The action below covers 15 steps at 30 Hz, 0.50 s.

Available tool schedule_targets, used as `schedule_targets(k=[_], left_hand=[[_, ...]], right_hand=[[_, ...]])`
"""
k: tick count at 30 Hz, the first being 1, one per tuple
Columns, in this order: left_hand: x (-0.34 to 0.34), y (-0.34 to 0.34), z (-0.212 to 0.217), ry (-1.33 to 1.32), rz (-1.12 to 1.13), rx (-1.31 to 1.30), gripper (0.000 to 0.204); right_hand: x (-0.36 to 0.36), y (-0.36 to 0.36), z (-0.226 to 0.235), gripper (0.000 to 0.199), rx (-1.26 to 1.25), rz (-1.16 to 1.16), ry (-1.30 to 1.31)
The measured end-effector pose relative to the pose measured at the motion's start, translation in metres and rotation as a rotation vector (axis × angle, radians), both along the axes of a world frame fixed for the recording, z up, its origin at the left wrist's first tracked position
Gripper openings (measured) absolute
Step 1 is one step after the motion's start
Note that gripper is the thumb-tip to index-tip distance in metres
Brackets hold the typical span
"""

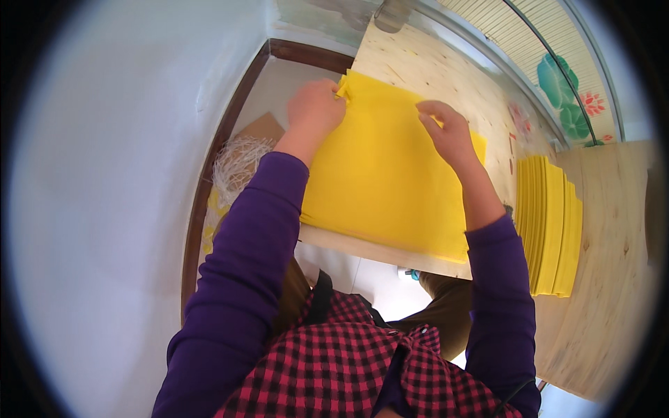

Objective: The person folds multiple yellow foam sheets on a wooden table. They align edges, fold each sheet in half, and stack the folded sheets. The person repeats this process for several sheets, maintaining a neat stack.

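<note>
A large sheet of yellow cloth [383, 167] lies flat over the wooden table in front of me, with more yellow layers showing at its edges. At its far left corner my left hand [317, 110] is closed, pinching the bunched edge of the cloth. My right hand [447, 132] is over the far right part of the sheet, fingers curled and thumb a little apart. Between that thumb and the fingers only the yellow below shows; whether the fingertips touch the cloth I cannot tell.
A stack of folded yellow cloth [547, 226] lies to the right on a wooden board [613, 230]. White tangled threads [240, 167] and brown cardboard [262, 127] are on the left floor by the white wall [111, 188]. A patterned panel [557, 76] stands at the far right.
</note>
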<state>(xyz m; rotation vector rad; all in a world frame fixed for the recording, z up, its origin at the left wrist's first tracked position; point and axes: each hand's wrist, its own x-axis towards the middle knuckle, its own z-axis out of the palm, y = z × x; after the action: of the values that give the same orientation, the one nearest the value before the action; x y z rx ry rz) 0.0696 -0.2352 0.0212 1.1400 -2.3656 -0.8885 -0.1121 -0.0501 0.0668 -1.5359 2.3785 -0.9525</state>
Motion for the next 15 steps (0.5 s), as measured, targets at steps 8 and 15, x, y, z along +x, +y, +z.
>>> schedule_targets(k=[8, 15], left_hand=[[0.004, -0.002, 0.008, -0.017, -0.004, -0.034, 0.024], [0.007, -0.007, 0.009, 0.011, -0.046, 0.034, 0.019]], right_hand=[[-0.016, -0.109, -0.019, 0.029, 0.176, 0.084, -0.042], [-0.021, -0.144, -0.022, 0.029, 0.406, 0.141, -0.159]])
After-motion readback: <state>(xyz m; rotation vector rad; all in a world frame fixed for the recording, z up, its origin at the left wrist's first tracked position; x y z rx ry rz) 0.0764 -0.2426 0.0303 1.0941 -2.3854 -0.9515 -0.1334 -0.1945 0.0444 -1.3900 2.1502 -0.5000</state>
